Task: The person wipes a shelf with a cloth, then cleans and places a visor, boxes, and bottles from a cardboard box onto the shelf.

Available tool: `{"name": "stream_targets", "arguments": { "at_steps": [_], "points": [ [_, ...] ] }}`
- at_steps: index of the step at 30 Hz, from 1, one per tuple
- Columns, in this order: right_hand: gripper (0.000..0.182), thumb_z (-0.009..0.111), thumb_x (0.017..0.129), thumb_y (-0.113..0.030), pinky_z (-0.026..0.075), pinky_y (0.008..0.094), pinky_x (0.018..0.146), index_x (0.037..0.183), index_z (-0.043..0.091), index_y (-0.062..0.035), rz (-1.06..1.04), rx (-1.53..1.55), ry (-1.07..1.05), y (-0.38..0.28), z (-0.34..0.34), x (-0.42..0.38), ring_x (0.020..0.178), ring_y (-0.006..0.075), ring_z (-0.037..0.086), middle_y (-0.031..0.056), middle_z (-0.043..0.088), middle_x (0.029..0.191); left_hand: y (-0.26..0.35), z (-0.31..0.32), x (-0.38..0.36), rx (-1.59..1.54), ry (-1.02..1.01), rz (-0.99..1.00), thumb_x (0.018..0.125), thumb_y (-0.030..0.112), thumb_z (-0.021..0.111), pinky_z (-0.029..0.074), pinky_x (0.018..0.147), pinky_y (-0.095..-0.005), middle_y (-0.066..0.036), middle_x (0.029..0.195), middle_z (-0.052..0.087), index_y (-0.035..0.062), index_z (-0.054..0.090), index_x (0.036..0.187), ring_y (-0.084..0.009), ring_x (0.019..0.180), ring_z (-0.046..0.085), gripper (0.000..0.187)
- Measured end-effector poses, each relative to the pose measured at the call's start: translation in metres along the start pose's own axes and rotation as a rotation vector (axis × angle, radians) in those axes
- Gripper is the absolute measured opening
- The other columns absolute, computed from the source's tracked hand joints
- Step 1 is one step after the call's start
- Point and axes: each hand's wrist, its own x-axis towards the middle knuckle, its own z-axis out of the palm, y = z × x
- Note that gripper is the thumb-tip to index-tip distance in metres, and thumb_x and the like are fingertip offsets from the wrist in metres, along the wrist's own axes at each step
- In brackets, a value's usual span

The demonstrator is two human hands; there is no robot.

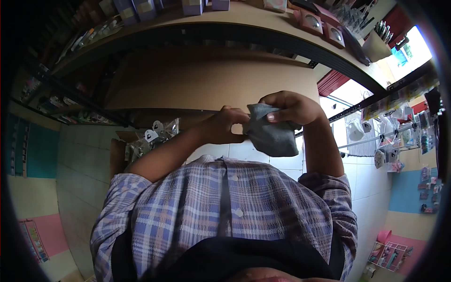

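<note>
A folded grey cloth [275, 138] hangs in front of my chest, above the floor. My right hand [293, 109] grips its upper part, thumb on the near side and fingers behind. On the cloth's left edge, my left hand [225, 126] has curled fingers, with the thumb and forefinger bent toward each other and their tips against the fabric. The tips are partly hidden by the cloth. Just beyond both hands is a brown shelf board [211, 82].
An upper shelf [164, 21] carries purple boxes [192, 6] and pink packs [311, 22]. To the left, a cardboard box [118, 157] holds clear plastic packets [159, 133]. Hanging goods [390, 129] line a rack at right. Light tiles [82, 188] cover the floor.
</note>
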Motion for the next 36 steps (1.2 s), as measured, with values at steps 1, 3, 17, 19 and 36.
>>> {"name": "stream_targets", "arguments": {
  "at_steps": [1,3,17,19,36],
  "points": [
    [0.038,0.067,0.089,-0.026,0.049,0.0262,0.073,0.111,0.061,0.0042,-0.016,0.083,0.027,-0.008,-0.003,-0.010,0.079,0.0125,0.062,0.0070,0.067,0.089,0.005,-0.005,0.000,0.008,0.042,0.023,0.070,0.015,0.076,0.045,0.094,-0.0335,-0.014,0.115,0.064,0.0050,0.070,0.099,-0.0231,0.109,0.061,0.031],
    [0.039,0.067,0.089,-0.026,0.050,0.0260,0.073,0.111,0.061,0.0054,-0.042,0.110,0.050,-0.020,-0.012,-0.027,0.080,0.0119,0.062,0.0069,0.067,0.090,0.000,-0.008,-0.005,-0.023,0.056,0.059,0.072,0.014,0.075,0.045,0.094,-0.0333,-0.012,0.114,0.065,0.0044,0.069,0.103,-0.0223,0.107,0.062,0.033],
    [0.043,0.061,0.092,-0.025,0.046,0.0278,0.088,0.121,0.056,0.0066,-0.135,0.374,0.285,0.070,-0.002,-0.045,0.096,0.0185,0.063,0.0114,0.066,0.105,-0.056,-0.035,-0.075,-1.352,0.422,-0.139,0.075,-0.002,0.061,0.051,0.090,-0.0342,-0.010,0.113,0.065,0.0019,0.063,0.115,-0.0224,0.101,0.063,0.040],
    [0.047,0.063,0.091,-0.027,0.047,0.0284,0.088,0.122,0.055,0.0073,-0.153,0.308,0.347,0.071,0.004,-0.037,0.095,0.0199,0.063,0.0130,0.065,0.107,-0.067,-0.038,-0.082,-1.307,0.464,-0.163,0.076,0.002,0.061,0.050,0.092,-0.0366,-0.012,0.115,0.064,0.0013,0.061,0.117,-0.0241,0.103,0.063,0.041],
    [0.068,0.075,0.077,-0.027,0.050,0.0292,0.080,0.125,0.049,0.0134,-0.027,0.460,0.330,0.075,0.004,0.004,0.089,0.0231,0.065,0.0213,0.064,0.108,-0.113,0.003,-0.066,-1.460,0.612,-0.350,0.092,0.016,0.059,0.048,0.098,-0.0404,-0.012,0.124,0.060,0.0033,0.053,0.128,-0.0255,0.113,0.059,0.039]
  ]
}}
